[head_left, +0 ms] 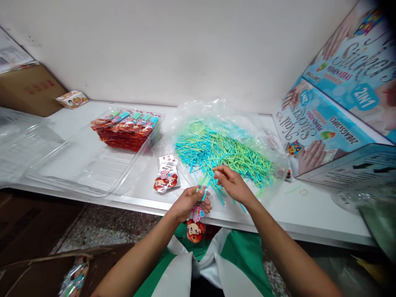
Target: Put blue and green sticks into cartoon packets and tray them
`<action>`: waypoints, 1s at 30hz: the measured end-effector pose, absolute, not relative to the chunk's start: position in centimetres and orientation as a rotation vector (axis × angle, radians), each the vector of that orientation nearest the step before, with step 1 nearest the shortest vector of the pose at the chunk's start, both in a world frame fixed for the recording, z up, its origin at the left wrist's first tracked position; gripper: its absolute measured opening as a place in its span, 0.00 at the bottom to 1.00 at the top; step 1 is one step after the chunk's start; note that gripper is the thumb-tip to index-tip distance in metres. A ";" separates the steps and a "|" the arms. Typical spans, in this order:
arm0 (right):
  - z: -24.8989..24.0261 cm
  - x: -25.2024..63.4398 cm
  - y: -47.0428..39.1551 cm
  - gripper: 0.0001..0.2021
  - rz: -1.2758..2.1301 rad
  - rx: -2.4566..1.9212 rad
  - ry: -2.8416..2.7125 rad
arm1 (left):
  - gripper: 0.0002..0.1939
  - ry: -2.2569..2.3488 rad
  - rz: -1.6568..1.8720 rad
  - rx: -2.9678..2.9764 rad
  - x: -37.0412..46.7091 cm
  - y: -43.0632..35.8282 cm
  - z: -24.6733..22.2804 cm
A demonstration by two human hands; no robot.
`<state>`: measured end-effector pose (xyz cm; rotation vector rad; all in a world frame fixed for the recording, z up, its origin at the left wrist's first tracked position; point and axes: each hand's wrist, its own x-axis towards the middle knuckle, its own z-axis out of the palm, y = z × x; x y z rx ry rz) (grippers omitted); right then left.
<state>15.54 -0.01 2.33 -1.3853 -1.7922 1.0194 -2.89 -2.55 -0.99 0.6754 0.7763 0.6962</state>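
Note:
My left hand (pixel 192 202) grips a small printed card (pixel 195 227) with a red-haired cartoon head, held over the table's front edge. Green and blue plastic sticks stand up from the card's top, between my fingers. Just to the right, my right hand (pixel 230 181) has its thumb and forefinger close together at the near side of the stick pile (pixel 222 152); whether a stick is pinched there is too small to make out. The loose green and blue sticks lie on a clear plastic bag (pixel 213 108). Several similar cards (pixel 166 177) lie left of my hands.
A clear plastic tray (pixel 77 165) on the left holds stacked packed cards (pixel 126 128) at its far right. More clear trays (pixel 18 140) sit beyond it. Printed cartons (pixel 334 123) stand at right, a brown box (pixel 31 88) at far left. An open carton (pixel 40 268) is below the table.

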 end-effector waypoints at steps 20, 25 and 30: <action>-3.5 14.7 0.1 0.11 0.426 -2.143 -2.361 | 0.18 0.800 0.728 0.614 -3.3 -2.8 -1.7; -2.9 16.1 0.8 0.12 0.503 -2.080 -2.294 | 0.18 0.787 0.726 0.611 -3.3 -2.9 -1.7; -1.2 16.1 1.0 0.23 1.071 -1.526 -1.770 | 0.19 0.782 0.715 0.613 -2.9 -2.9 -1.7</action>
